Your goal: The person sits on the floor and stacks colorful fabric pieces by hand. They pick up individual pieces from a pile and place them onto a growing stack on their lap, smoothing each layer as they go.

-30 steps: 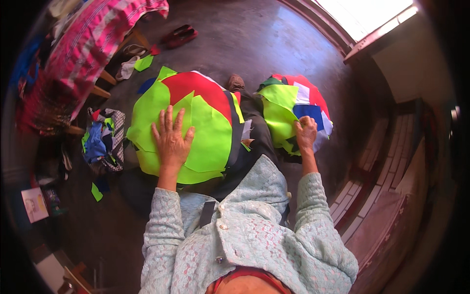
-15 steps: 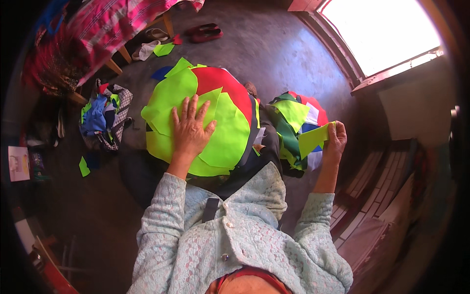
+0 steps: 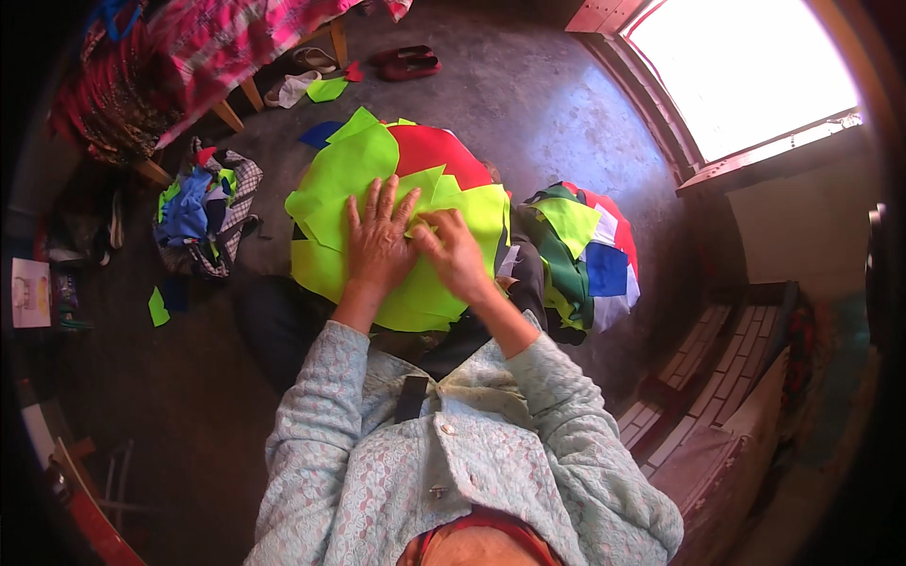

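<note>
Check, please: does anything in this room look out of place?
One lime-green scrap lies on the floor near the checked cloth, another beside a pale shoe. They look stray, since most pieces are heaped together.

The large round heap of yellow-green and red cloth pieces lay before the person, with the bare left hand on it and the bare right hand just right of that. The smaller round heap of multicoloured cloth pieces sat to its right; the black-and-white checked cloth bundle, to its left, held crumpled blue cloth. Beyond, dark red shoes stood right of the pink plaid cloth, which seemed draped over wooden-legged furniture.
</note>
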A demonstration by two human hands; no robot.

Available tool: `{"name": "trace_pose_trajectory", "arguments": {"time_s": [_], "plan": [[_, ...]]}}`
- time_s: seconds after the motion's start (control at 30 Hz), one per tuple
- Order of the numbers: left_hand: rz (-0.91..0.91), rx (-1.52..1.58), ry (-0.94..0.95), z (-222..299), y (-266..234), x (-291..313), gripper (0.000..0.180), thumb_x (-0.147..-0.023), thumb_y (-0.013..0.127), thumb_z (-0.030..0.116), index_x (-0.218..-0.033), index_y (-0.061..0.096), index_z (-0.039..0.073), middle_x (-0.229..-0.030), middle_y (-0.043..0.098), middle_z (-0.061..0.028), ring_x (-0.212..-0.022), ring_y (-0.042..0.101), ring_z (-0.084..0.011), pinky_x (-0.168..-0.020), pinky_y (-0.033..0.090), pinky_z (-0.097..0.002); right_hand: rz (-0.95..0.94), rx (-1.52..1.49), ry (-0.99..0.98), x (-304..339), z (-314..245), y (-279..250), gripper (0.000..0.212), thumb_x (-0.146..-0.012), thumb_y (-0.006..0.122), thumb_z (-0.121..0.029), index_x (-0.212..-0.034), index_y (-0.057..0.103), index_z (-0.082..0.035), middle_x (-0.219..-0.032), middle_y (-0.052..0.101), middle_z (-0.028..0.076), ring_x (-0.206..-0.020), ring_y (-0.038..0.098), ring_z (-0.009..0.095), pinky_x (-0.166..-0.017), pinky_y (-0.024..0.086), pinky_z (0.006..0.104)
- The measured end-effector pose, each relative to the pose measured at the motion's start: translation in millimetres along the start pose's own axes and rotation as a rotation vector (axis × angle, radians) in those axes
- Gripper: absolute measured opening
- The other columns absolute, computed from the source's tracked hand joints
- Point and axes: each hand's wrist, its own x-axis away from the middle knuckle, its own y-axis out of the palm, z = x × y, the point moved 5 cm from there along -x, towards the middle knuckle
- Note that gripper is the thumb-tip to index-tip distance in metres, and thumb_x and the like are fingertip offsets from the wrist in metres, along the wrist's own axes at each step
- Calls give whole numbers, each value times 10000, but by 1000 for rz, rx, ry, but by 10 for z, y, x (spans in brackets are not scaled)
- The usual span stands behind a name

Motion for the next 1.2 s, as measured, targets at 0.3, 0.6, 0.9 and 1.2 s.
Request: {"name": "trace_pose_trajectory", "arguments": {"time_s": [0.3,0.6,0.9,1.2], "plan": [[-35,43,-8,21,-83,-5,627,-786,554,233,-1405,449,222,-1522,323,-85,-1412,281,-299,-1120,176,-580,240,-14,-167,189,-115,-502,250,-948,511,-39,-1188,579,-59,-1250,532,141,-1144,536,281,-901,461,337],[38,463,-77,-126,-100,-2,419,-984,394,282,-1370,483,144,-1438,450,-101,-1392,332,-274,-1139,146,-540,83,639,-290,61,67,-115,607,-847,637,-369,-1404,465,-202,-1512,324,135,-1425,257,314,-1135,161,518],[-27,72,-6,-1,-87,-26,485,-927,541,333,-1368,489,139,-1467,414,-79,-1379,344,-271,-1128,194,-540,4,742,-298,97,234,28,670,-845,572,-520,-1420,438,-202,-1517,320,131,-1419,264,297,-1133,135,550],[-99,-27,1,-2,2,-32,515,-939,496,338,-1426,421,188,-1535,311,-51,-1418,272,-270,-1136,165,-555,6,649,-355,134,304,-57,716,-855,500,-616,-1429,426,-195,-1529,297,148,-1435,231,311,-1155,112,520]]}}
